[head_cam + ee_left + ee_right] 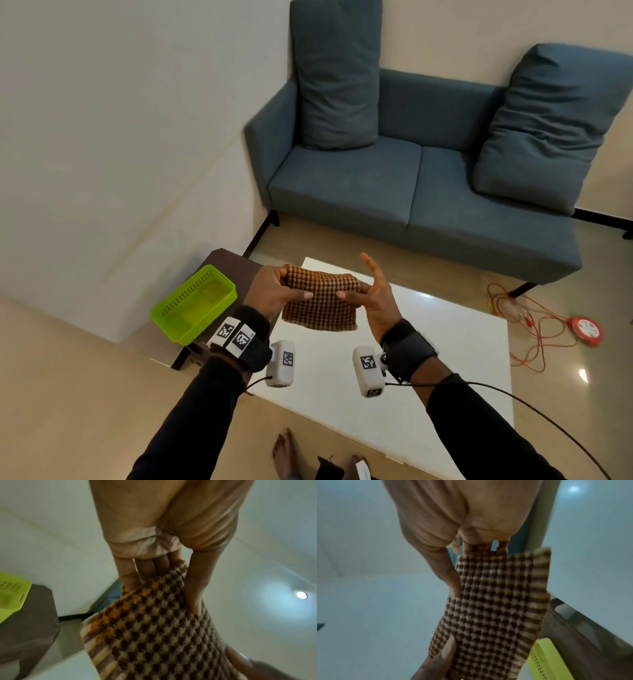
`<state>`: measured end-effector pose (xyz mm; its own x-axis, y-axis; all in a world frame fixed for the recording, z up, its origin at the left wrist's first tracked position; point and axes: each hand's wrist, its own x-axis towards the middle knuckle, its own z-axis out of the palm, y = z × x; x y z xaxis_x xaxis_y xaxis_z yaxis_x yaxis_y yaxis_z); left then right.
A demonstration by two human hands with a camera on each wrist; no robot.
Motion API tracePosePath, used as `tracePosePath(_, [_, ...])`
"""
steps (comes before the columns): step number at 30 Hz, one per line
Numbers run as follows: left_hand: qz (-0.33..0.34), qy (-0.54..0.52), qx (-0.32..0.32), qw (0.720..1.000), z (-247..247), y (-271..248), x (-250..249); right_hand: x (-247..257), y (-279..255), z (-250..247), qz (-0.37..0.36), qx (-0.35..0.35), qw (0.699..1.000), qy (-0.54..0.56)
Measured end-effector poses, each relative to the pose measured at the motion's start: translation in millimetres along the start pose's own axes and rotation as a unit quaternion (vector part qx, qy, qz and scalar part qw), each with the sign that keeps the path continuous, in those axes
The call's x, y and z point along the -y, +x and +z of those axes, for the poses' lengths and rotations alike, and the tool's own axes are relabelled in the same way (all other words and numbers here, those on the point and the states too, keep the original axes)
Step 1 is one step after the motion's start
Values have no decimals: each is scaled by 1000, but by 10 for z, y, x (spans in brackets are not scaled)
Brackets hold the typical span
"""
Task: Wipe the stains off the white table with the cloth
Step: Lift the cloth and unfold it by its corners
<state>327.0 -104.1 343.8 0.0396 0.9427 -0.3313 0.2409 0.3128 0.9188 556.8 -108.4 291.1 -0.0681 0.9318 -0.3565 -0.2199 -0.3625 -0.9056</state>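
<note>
A brown-and-orange checked cloth hangs in the air above the far left part of the white table. My left hand grips its left edge, thumb in front and fingers behind. My right hand pinches its right edge with the thumb on the front, while one finger points up, away from the cloth. The cloth looks folded, with a striped border. Faint orange specks show on the pale surface below in the right wrist view. No stains can be made out in the head view.
A lime green perforated basket sits on a dark brown side table left of the white table. Behind it stands a blue sofa. An orange cable and red reel lie on the floor at right. Bare feet are by the near edge.
</note>
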Motion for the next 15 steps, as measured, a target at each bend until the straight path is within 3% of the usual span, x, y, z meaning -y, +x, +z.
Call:
tracePosePath(4, [21,76,-94,993,16,-12,31,119,39,-17,-24,59,987,-147])
tracePosePath(8, [59,112,-153,980,-4,-96,50,221,113,126,-91,59,929,-354])
tracePosePath(11, [67,100,-179,977,-144,-176,78,371,236,253,-141,56,891,-428])
tracePosePath(12, [74,93,-169,978,-219,-191,97,428,286,325,-137,65,897,-416])
tracePosePath(15, [83,18,-152,985,-459,-139,232,599,386,577,-96,117,951,-271])
